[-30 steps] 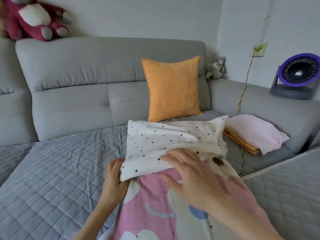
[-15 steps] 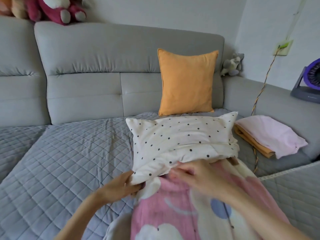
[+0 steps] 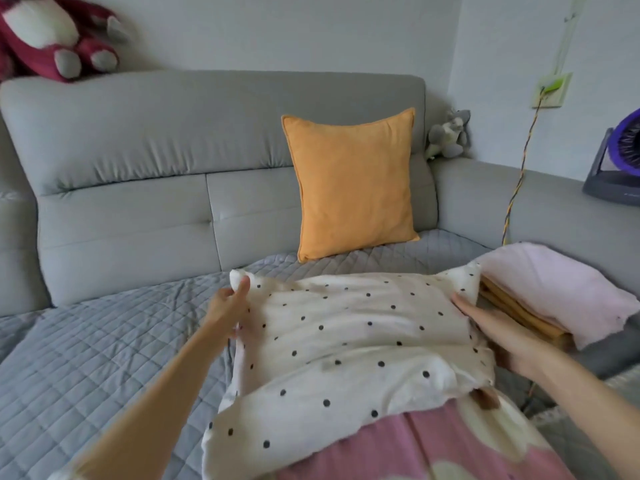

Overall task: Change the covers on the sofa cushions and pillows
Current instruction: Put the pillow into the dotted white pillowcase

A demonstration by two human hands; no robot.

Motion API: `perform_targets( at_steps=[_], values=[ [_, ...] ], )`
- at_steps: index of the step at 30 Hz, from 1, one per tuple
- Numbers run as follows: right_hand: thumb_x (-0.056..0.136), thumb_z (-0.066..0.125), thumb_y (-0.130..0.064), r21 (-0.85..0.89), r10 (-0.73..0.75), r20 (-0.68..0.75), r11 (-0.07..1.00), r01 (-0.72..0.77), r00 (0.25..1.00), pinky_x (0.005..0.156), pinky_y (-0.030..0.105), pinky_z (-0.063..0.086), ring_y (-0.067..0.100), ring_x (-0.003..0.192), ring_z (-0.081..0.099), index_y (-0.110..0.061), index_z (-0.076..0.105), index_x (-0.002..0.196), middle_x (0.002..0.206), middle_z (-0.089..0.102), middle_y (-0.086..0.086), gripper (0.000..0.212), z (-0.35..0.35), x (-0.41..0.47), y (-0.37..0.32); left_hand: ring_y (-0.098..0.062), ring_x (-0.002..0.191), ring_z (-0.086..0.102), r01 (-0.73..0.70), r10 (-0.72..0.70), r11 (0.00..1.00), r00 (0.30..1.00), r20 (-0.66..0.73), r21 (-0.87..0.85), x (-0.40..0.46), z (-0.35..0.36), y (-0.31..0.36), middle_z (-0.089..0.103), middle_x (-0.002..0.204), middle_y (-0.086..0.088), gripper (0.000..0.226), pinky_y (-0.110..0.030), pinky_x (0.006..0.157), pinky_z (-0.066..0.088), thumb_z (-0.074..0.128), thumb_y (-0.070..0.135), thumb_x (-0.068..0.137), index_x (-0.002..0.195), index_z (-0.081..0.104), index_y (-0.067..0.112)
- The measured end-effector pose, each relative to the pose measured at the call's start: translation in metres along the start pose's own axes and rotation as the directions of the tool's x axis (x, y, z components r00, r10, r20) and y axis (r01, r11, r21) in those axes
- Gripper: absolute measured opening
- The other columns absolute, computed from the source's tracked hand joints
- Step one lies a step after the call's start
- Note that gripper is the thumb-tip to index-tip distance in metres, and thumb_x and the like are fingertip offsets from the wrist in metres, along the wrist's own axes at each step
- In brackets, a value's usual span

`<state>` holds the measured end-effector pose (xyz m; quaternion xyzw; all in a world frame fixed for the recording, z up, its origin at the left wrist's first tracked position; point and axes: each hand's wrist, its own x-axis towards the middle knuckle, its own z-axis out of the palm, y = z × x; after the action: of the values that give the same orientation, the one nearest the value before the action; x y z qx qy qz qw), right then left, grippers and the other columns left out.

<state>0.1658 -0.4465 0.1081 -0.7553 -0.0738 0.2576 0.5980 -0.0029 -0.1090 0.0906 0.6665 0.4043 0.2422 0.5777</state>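
Observation:
A white cover with black dots (image 3: 349, 344) is drawn over the far part of a pillow, whose pink patterned cover (image 3: 446, 448) shows at the near end. The pillow lies on the grey quilted sofa seat (image 3: 104, 348). My left hand (image 3: 228, 310) pinches the dotted cover near its far left corner. My right hand (image 3: 502, 336) lies flat, fingers straight, against the pillow's right side near the far right corner. An orange cushion (image 3: 353, 185) leans upright on the sofa back behind the pillow.
Folded pink and orange covers (image 3: 561, 296) are stacked right of the pillow, touching my right hand's side. A red plush toy (image 3: 52, 32) sits on the sofa back, a small grey plush (image 3: 448, 135) in the corner. A purple fan (image 3: 620, 157) and a hanging cable (image 3: 516, 178) are at right.
Both hands have left the dotted cover's open near edge and moved out to its far corners. The cover now reaches further down over the pink pillow.

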Motion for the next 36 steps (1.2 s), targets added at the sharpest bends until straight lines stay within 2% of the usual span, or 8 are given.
perform_targets(
  at_steps=[4,9,14,19,23,26,30,36],
  values=[
    [0.081,0.054,-0.061,0.333,0.006,0.145,0.941,-0.055,0.989,0.078,0.037,0.051,0.02,0.081,0.071,-0.021,0.07,0.098,0.093,0.074,0.005,0.046,0.004,0.017,0.009,-0.021,0.075,0.055,0.026,-0.026,1.0,0.997,-0.069,0.002,0.035,0.006,-0.02,0.061,0.09,-0.011,0.03,-0.031,0.066,0.045,0.051,0.033,0.093,0.101,0.055,0.005],
    [0.088,0.042,-0.055,0.517,-0.001,0.104,0.855,-0.053,0.995,0.065,0.03,0.053,0.016,0.086,0.069,-0.018,0.063,0.114,0.103,0.071,0.007,0.05,0.019,0.041,0.008,-0.033,0.096,0.055,0.099,-0.092,0.995,0.965,-0.247,0.017,0.068,0.003,-0.037,0.058,0.108,-0.021,0.04,-0.037,0.078,0.043,0.034,0.026,0.099,0.115,0.053,-0.005],
    [0.079,0.071,-0.027,0.325,-0.09,0.134,0.945,0.042,0.987,0.043,0.02,0.049,0.01,0.048,0.063,-0.021,0.055,0.085,0.053,0.066,-0.006,0.018,0.023,0.04,-0.01,-0.041,0.122,0.045,0.291,-0.294,0.956,0.928,-0.228,-0.048,0.081,0.006,-0.042,0.044,0.135,-0.03,0.041,-0.039,0.091,0.039,0.04,0.012,0.099,0.133,0.038,-0.012],
    [0.082,0.067,-0.033,0.092,-0.251,-0.048,0.963,0.254,0.967,0.062,0.03,0.05,0.031,0.089,0.067,-0.006,0.071,0.089,0.089,0.071,0.017,0.028,0.007,0.044,0.012,-0.041,0.11,0.052,0.298,-0.317,0.948,0.909,-0.271,-0.108,0.078,-0.004,-0.044,0.049,0.129,-0.027,0.041,-0.047,0.087,0.046,0.041,0.013,0.098,0.13,0.04,-0.013],
    [0.081,0.061,-0.053,-0.055,-0.269,-0.097,0.963,0.265,0.958,0.067,0.035,0.044,0.021,0.082,0.062,-0.007,0.064,0.083,0.088,0.069,0.011,0.046,-0.001,0.059,-0.001,-0.039,0.096,0.056,0.212,-0.257,0.963,0.91,-0.326,-0.167,0.066,-0.011,-0.033,0.056,0.114,-0.026,0.046,-0.038,0.076,0.046,0.04,0.025,0.099,0.123,0.044,-0.013],
    [0.089,0.05,-0.052,0.082,-0.129,0.074,0.989,0.123,0.989,0.075,0.033,0.047,0.016,0.093,0.066,-0.019,0.066,0.104,0.1,0.072,0.006,0.04,0.006,0.072,-0.021,-0.029,0.076,0.054,0.244,-0.296,0.925,0.943,-0.15,-0.291,0.063,-0.016,-0.034,0.058,0.093,-0.016,0.042,-0.037,0.066,0.044,0.046,0.024,0.098,0.123,0.046,-0.009],
    [0.089,0.055,-0.045,-0.045,-0.184,0.031,0.982,0.185,0.982,0.071,0.03,0.048,0.017,0.084,0.067,-0.022,0.067,0.098,0.09,0.072,0.006,0.027,0.016,0.092,-0.03,-0.029,0.102,0.058,0.241,-0.233,0.886,0.97,0.067,-0.396,0.066,-0.024,-0.048,0.062,0.111,-0.013,0.051,-0.043,0.094,0.043,0.049,0.048,0.092,0.118,0.054,0.004],
    [0.091,0.057,-0.028,-0.059,-0.271,-0.259,0.963,0.265,0.927,0.067,0.029,0.043,0.024,0.077,0.061,0.006,0.066,0.097,0.09,0.068,0.024,0.036,0.015,0.136,-0.049,-0.018,0.053,0.043,0.036,-0.1,0.926,0.983,-0.152,-0.375,0.087,-0.02,-0.043,0.046,0.065,-0.007,0.019,-0.021,0.039,0.038,0.056,0.022,0.093,0.084,0.054,0.005]
  ],
)
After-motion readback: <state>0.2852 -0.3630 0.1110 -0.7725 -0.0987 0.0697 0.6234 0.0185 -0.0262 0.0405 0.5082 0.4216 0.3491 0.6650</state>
